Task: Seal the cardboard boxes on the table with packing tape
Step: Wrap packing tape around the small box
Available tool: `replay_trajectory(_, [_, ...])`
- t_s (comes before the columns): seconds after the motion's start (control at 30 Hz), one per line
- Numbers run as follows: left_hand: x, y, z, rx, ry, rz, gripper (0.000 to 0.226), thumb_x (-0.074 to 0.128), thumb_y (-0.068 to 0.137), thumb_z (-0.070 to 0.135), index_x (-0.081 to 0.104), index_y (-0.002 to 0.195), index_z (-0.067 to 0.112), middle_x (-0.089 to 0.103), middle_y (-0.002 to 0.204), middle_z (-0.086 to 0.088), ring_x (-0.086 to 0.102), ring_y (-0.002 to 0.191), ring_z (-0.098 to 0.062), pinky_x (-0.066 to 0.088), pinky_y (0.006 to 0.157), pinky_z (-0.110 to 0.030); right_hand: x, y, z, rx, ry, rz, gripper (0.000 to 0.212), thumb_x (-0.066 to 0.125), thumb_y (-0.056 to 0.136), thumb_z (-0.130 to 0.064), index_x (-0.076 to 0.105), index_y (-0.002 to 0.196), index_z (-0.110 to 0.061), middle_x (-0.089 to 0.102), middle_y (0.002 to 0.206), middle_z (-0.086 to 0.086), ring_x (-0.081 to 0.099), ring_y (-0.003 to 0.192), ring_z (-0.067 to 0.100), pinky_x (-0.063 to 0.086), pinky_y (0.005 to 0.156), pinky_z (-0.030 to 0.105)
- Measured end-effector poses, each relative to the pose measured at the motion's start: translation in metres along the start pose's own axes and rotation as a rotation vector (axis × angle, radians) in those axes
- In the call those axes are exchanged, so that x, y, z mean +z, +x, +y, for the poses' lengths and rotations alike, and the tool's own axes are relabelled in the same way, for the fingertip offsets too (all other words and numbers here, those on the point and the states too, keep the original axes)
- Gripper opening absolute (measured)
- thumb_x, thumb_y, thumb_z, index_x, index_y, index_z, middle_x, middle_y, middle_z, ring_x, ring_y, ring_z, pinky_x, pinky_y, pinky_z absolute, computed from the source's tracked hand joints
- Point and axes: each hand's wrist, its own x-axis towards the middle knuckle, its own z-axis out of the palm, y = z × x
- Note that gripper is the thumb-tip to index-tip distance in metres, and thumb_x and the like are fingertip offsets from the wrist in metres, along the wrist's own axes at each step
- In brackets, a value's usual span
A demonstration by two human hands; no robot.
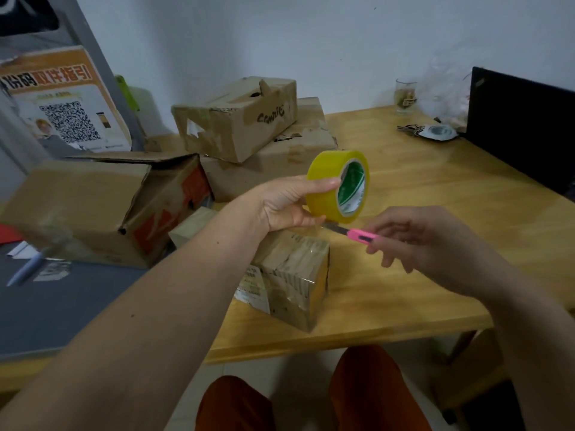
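- Nearest the camera, the small taped box (294, 275) sits at the front edge of the wooden table (435, 213), directly under both hands; clear tape already glints across its top and side.
- The right hand (413, 241) pinches a pink utility knife (357, 236), fingers curled round the handle, with the blade pointing left toward the base of the roll.
- The left hand (289, 203) grips the yellow tape roll (339, 186), thumb on the rim and fingers underneath, holding it upright just above the box.
- The step in hand looks like cutting the strip free from the roll; whether a strip runs down to the box cannot be told.
- To do it well: keep the tape taut with the roll pulled slightly away from the box; slice across the strip close to the roll; keep the blade's path clear of the left thumb; then press the loose end flat.
- Farther back, a large open box (102, 206) lies at the left, its flaps not yet sealed; two stacked boxes (249, 129) stand behind it.
- At the far right corner: a glass (405, 96), keys (426, 131) and a dark laptop (522, 132).
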Motion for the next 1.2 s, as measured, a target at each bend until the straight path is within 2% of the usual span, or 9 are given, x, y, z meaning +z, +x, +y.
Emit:
replay_trajectory(0.13, [0.003,-0.004,0.001,0.053,0.015,-0.012,0.094,0.101,0.027,0.040,0.067,0.110,0.014,0.073,0.105,-0.010,0.070,0.088,-0.020,0.060,0.070,-0.031,0.006,0.015,-0.030,-0.071,-0.462,0.069,0.024,0.060,0.093,-0.018,0.071,0.111,-0.031,0.061,0.080,-0.022,0.054,0.069,0.002,0.039,0.057,0.020])
replay_trajectory(0.4, [0.005,-0.005,0.000,0.078,0.027,0.056,0.076,0.102,0.026,0.037,0.073,0.094,0.019,0.073,0.097,-0.004,0.066,0.095,-0.021,0.050,0.096,-0.042,0.026,0.038,-0.062,0.030,-0.940,-0.098,0.031,0.049,0.095,-0.008,0.064,0.117,-0.024,0.066,0.101,0.004,0.064,0.089,0.025,0.049,0.065,0.034])
replay_trajectory(0.57, [0.005,-0.008,0.006,0.132,-0.141,0.237,0.030,0.078,0.079,0.012,0.064,0.106,0.013,0.070,0.102,-0.009,0.064,0.085,-0.019,0.049,0.057,-0.023,0.029,0.036,-0.030,0.106,-0.831,-0.078,0.028,0.051,0.097,-0.016,0.063,0.116,-0.032,0.066,0.108,-0.005,0.061,0.099,0.019,0.040,0.068,0.029])
replay_trajectory(0.7, [0.005,-0.008,0.009,0.163,-0.243,0.315,0.043,0.074,0.082,0.014,0.060,0.123,0.012,0.068,0.123,-0.016,0.064,0.096,-0.025,0.049,0.055,-0.023,0.031,0.041,0.010,0.279,-0.751,-0.060,0.025,0.049,0.097,-0.013,0.064,0.113,-0.027,0.067,0.101,0.000,0.060,0.091,0.022,0.048,0.069,0.033])
replay_trajectory(0.83, [0.005,-0.008,0.010,0.185,-0.294,0.334,0.035,0.075,0.082,0.014,0.062,0.115,0.013,0.068,0.122,-0.017,0.064,0.100,-0.029,0.048,0.060,-0.024,0.046,0.040,0.045,0.407,-0.570,-0.003,0.025,0.050,0.098,-0.012,0.065,0.117,-0.016,0.069,0.112,0.008,0.062,0.102,0.027,0.051,0.083,0.037])
replay_trajectory(0.9, [0.003,-0.008,0.011,0.193,-0.314,0.350,0.028,0.074,0.084,0.014,0.064,0.110,0.014,0.068,0.119,-0.016,0.065,0.098,-0.029,0.047,0.061,-0.025,0.050,0.037,0.041,0.295,-0.489,0.213,0.025,0.051,0.098,-0.012,0.066,0.118,-0.010,0.069,0.114,0.008,0.062,0.107,0.026,0.048,0.088,0.035])
replay_trajectory(1.0, [0.001,-0.006,0.011,0.212,-0.330,0.366,0.045,0.078,0.077,0.016,0.063,0.120,0.011,0.068,0.122,-0.016,0.066,0.097,-0.027,0.047,0.061,-0.025,0.055,0.027,-0.008,-0.179,-0.316,0.571,0.023,0.052,0.097,-0.016,0.070,0.107,-0.005,0.071,0.100,0.006,0.066,0.095,0.018,0.049,0.081,0.025])
replay_trajectory(1.07, [0.003,-0.007,0.012,0.219,-0.320,0.367,0.039,0.077,0.080,0.015,0.063,0.116,0.012,0.068,0.120,-0.016,0.065,0.095,-0.026,0.046,0.060,-0.025,0.066,0.019,-0.041,-0.321,-0.292,0.481,0.038,0.049,0.095,-0.035,0.068,0.111,-0.007,0.070,0.104,0.005,0.063,0.097,0.016,0.047,0.084,0.022])
replay_trajectory(1.2, [0.004,-0.011,0.013,0.239,-0.297,0.362,0.026,0.074,0.085,0.012,0.064,0.110,0.014,0.069,0.115,-0.014,0.066,0.092,-0.024,0.047,0.060,-0.025,0.100,0.020,-0.050,-0.041,-0.627,-0.005,0.082,0.039,0.081,-0.071,0.039,0.143,-0.019,0.050,0.132,-0.001,0.041,0.119,0.016,0.038,0.095,0.028])
